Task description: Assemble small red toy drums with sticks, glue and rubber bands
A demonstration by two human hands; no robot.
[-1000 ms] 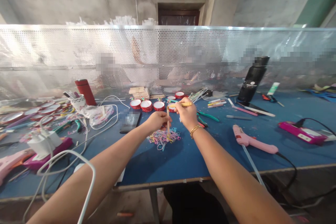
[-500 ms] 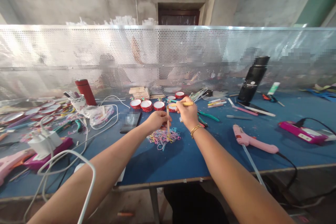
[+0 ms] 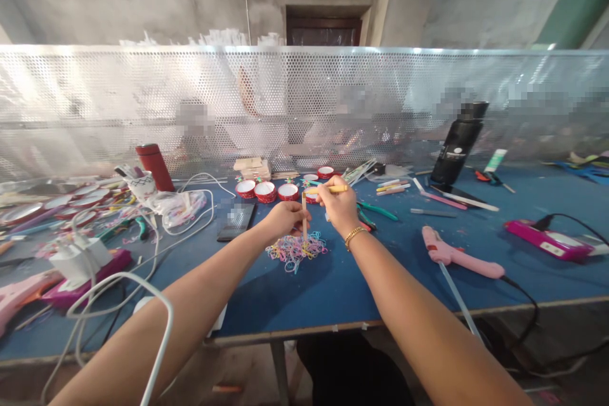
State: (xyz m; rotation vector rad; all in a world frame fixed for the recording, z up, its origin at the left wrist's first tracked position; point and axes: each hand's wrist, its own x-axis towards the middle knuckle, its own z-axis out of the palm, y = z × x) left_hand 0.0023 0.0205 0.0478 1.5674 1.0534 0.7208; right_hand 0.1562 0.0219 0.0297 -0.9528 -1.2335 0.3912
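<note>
My left hand [image 3: 284,218] is closed round a thin wooden stick [image 3: 304,212] held upright over a heap of small coloured rubber bands [image 3: 295,248] on the blue table [image 3: 333,279]. My right hand [image 3: 339,206], with a gold bracelet at the wrist, pinches a yellow stick [image 3: 328,189] held level, its left end meeting the top of the upright one. Both hands hover just above the table, close together.
Red-and-white tape rolls [image 3: 265,191] lie behind the hands, a phone [image 3: 236,219] to the left, green-handled pliers [image 3: 378,210] and a pink glue gun [image 3: 457,257] to the right. A black bottle [image 3: 457,143] stands at the back. Cables, chargers and clutter fill the left. A perforated metal screen [image 3: 304,101] closes the far side.
</note>
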